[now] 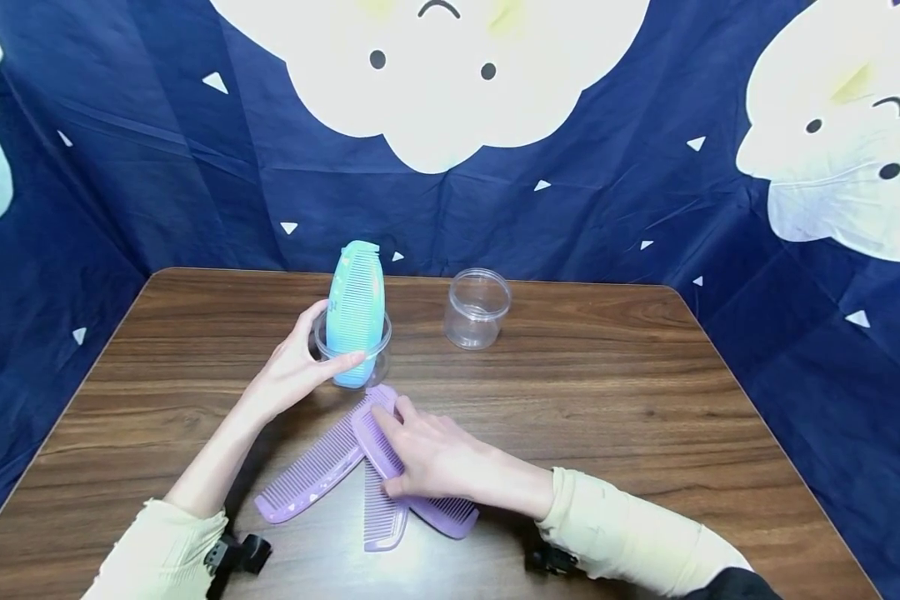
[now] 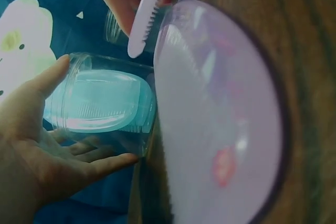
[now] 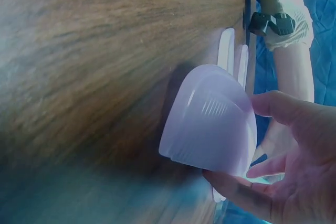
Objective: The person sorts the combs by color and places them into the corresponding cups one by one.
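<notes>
I take the head view as my clock face, 12 at the far side. The widest thing I see is a navy curtain [image 1: 195, 200], wrapping the scene from 9 o'clock over 12 to 3 and printed with pale clouds [image 1: 438, 92]. Next is the wood-grain counter [image 1: 615, 408]. Two cream sleeves come in over it, the left sleeve [image 1: 163, 548] from 7 o'clock and the right sleeve [image 1: 637, 525] from 4.

The left hand [image 1: 300, 367] grasps a see-through cup [image 1: 380, 363] just inward of 10 o'clock, thumb on the near side. The right hand [image 1: 438, 457], near 6 o'clock, pinches the top purple comb [image 1: 450, 521] between thumb and fingers. A second see-through cup [image 1: 477, 321] sits just right of the dial's centre, apart from both hands.

Light blue combs [image 1: 357, 300] stand in the grasped cup, overlapping too closely for me to count. Below it the purple combs fan out on the counter: the held one points to between 4 and 5 o'clock, a middle comb [image 1: 384, 512] to 6, a long comb [image 1: 311, 471] to about 8.
</notes>
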Available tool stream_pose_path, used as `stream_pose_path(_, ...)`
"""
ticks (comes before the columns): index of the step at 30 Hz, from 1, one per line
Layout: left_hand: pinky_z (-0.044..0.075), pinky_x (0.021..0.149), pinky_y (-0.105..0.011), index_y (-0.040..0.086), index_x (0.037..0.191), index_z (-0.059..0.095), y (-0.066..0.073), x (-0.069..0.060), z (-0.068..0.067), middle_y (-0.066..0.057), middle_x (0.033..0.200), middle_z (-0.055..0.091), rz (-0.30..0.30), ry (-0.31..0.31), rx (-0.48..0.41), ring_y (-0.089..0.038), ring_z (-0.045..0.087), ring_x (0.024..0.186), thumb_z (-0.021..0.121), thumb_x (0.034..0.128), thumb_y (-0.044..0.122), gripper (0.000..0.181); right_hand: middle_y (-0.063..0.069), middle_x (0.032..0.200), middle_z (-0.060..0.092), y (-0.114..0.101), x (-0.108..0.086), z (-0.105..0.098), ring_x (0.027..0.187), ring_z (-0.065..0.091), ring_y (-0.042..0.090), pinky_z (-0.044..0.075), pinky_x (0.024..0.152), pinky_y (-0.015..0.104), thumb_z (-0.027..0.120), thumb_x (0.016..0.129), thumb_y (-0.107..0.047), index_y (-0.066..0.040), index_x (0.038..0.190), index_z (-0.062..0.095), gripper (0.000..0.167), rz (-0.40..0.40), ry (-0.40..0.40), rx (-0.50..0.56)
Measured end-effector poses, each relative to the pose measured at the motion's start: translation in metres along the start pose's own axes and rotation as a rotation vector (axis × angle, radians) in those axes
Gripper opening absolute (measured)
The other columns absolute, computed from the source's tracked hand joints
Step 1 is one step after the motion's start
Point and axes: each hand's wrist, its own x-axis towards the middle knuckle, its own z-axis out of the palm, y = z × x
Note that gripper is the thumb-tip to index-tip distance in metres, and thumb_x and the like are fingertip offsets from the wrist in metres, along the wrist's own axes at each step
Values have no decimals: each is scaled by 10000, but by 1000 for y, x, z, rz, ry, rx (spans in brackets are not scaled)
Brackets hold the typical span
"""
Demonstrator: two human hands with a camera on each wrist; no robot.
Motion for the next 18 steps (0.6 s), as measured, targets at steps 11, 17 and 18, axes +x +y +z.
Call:
stream_pose_path(11,395,1136,-620,258,1660,26,4,2,-2,-141,1659,310,29,-38,24,-371,406,1472,764,871,577,1126,44,1352,500,19,-13,-9,868,574,125,491,659,237,822,836,-435,-221,1615,295,964,6,40,89)
stream_pose_path(17,369,1136,-657,235,1662,-14,8,2,-4,-176,1657,300,54,-41,64,-397,399,1468,780,869,545,1164,59,1349,508,25,-19,-9,873,576,126,485,649,230,822,836,-449,-202,1628,268,998,-2,57,99)
stream_pose_path(18,351,1146,-668,221,1663,-27,8,3,-4,-182,1666,285,56,-37,73,-404,382,1481,784,865,543,1182,63,1345,509,26,-20,-10,868,574,124,481,642,224,823,835,-448,-198,1629,266,1001,-3,57,100)
